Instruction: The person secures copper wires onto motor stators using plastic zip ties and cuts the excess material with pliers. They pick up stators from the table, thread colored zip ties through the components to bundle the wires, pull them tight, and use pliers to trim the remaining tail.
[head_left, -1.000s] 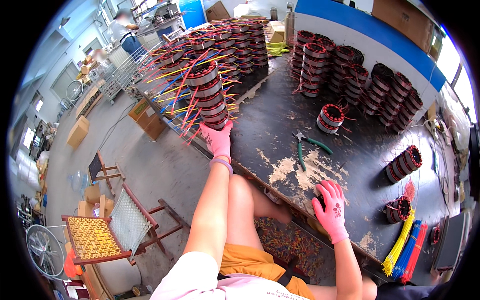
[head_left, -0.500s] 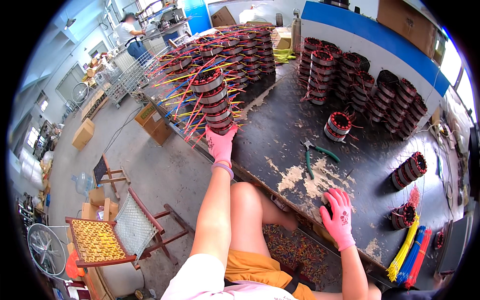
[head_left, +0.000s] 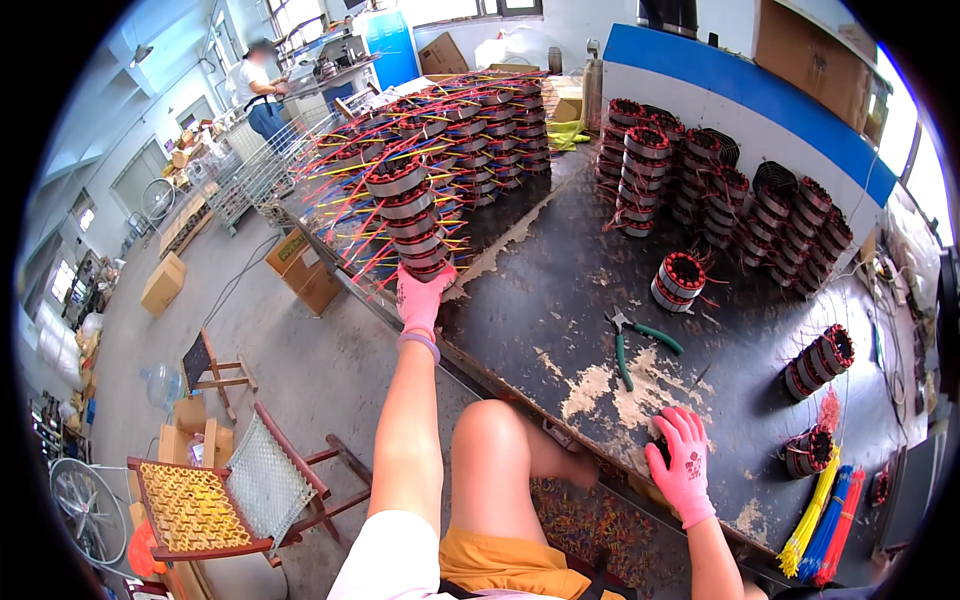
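Observation:
My left hand (head_left: pixel 422 298), in a pink glove, is closed round the foot of a tall stack of motor stators (head_left: pixel 408 215) on the table's left side. The stators are silvery rings with red windings, and red, yellow and blue leads stick out around them. My right hand (head_left: pixel 684 465), also gloved in pink, rests by the table's near edge, fingers stretched and thumb apart. Beyond it lie green-handled pliers (head_left: pixel 645 342), jaws apart. A short stator stack (head_left: pixel 679 282) with red leads stands past the pliers.
More wired stators (head_left: pixel 490 140) crowd the far left, and further stacks (head_left: pixel 640 180) line the blue-and-white wall. Lying stators (head_left: pixel 820 362) and bundles of yellow, blue and red ties (head_left: pixel 825 525) are at right. A woven chair (head_left: pixel 195 505) stands on the floor; another person (head_left: pixel 262 90) works far left.
My left hand has shifted the stator stack left, toward the other wired stacks. My right hand stays in place on the table. The view has tilted up slightly.

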